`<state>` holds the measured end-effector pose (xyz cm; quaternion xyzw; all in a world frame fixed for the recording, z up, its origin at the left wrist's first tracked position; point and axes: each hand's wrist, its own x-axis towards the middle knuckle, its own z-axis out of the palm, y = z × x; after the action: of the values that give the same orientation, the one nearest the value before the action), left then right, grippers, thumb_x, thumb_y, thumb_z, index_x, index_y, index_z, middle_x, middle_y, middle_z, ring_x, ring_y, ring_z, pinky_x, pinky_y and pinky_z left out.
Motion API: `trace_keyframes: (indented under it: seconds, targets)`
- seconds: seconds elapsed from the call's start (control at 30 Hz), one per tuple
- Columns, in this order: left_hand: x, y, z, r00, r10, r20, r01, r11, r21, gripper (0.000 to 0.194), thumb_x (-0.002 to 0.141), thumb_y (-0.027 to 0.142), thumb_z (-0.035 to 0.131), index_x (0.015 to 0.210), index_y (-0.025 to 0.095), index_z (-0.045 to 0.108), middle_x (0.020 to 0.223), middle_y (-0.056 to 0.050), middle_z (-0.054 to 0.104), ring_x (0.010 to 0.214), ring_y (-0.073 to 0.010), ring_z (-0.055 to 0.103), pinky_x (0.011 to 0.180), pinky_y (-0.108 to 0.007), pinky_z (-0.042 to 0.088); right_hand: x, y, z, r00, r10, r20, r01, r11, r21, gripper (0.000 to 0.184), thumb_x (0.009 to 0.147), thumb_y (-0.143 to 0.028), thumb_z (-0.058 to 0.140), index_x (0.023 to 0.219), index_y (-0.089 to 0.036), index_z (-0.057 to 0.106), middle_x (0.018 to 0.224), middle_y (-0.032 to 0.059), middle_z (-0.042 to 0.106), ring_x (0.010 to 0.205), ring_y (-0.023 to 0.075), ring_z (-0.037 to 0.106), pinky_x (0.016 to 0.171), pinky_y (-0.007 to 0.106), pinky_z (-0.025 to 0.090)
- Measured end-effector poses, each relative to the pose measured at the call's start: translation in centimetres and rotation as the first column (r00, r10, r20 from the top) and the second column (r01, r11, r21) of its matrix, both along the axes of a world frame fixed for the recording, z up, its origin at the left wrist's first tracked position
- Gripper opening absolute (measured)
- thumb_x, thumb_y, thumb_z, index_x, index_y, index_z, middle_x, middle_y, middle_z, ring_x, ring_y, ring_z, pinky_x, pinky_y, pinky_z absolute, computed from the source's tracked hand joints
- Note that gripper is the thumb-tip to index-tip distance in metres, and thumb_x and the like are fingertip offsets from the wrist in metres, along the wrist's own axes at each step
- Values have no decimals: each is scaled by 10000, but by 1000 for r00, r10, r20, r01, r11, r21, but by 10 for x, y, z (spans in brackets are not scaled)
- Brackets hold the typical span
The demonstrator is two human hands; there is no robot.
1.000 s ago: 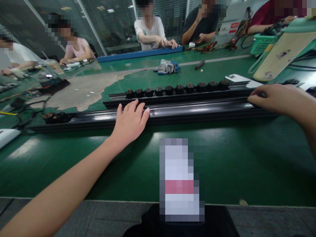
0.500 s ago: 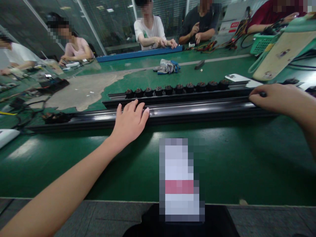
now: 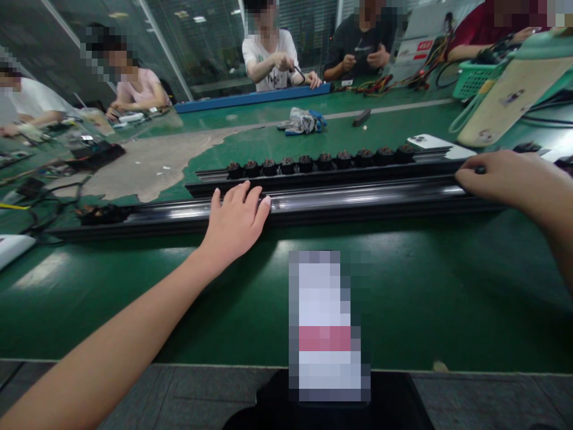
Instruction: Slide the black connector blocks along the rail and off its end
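Note:
A long black metal channel (image 3: pixel 358 197) with a shiny inner face lies across the table. On its left-middle stretch my left hand (image 3: pixel 237 218) rests with fingers spread, pressing on the channel and gripping nothing. At the right end my right hand (image 3: pixel 499 176) is closed in a pinch. A dark rounded tip shows above its fingers; the rest of what it holds is hidden. Behind the channel lies a second black rail (image 3: pixel 290 186), with a row of several round black sockets (image 3: pixel 325 161) beside it. Dark parts with brownish bits (image 3: pixel 101 214) sit at the channel's left end.
Gloves (image 3: pixel 304 121) and a small dark bar (image 3: pixel 362 117) lie farther back on the green table (image 3: pixel 380 292). A tall bottle (image 3: pixel 510 98), a green basket (image 3: pixel 474 80) and a white phone (image 3: pixel 441 145) are at right. Several co-workers sit opposite, one at a blue bar (image 3: pixel 255 98).
My right hand has shifted slightly right along the channel. My left hand has stayed still. Opposite, one co-worker's hand has risen from the blue bar; another's hands have lowered and moved apart.

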<state>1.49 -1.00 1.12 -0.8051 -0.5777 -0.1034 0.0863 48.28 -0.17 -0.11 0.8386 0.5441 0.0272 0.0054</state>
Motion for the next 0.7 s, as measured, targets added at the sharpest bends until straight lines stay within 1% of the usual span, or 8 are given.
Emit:
trace_keyframes:
  seconds: [0.2, 0.33, 0.47, 0.7]
  targets:
    - [1, 0, 1, 1000, 6, -11, -7, 1000, -8, 549, 1087, 386, 251, 1492, 122, 510, 1607, -172, 438, 1492, -323, 401, 1259, -612, 189, 1, 1, -1, 1000, -19, 15, 19, 1000, -3, 624, 821, -619, 361, 1245, -276, 665, 1020, 172, 614, 885, 325, 573, 716, 445, 468]
    - [1, 0, 1, 1000, 10, -22, -10, 1000, -7, 548, 1089, 383, 253, 1501, 120, 501, 1612, -169, 431, 1492, -323, 400, 1261, -605, 187, 0, 0, -1, 1000, -20, 11, 19, 1000, 4, 591, 804, -608, 380, 1200, -286, 678, 970, 149, 599, 830, 299, 549, 704, 432, 461]
    - [0, 1, 0, 1000, 7, -19, -7, 1000, -3, 549, 1089, 387, 249, 1498, 123, 504, 1612, -167, 431, 1491, -319, 402, 1261, -606, 188, 1, 1, 0, 1000, -27, 14, 27, 1000, -3, 576, 800, -600, 378, 1185, -293, 678, 977, 146, 598, 821, 292, 539, 703, 430, 456]
    - [0, 1, -1, 1000, 3, -6, -3, 1000, -2, 552, 1084, 387, 246, 1485, 121, 517, 1601, -173, 446, 1483, -324, 411, 1257, -616, 190, 9, 3, -3, 1000, -14, 24, 15, 1000, -9, 645, 800, -659, 362, 1229, -272, 650, 1019, 143, 616, 810, 281, 528, 698, 410, 443]
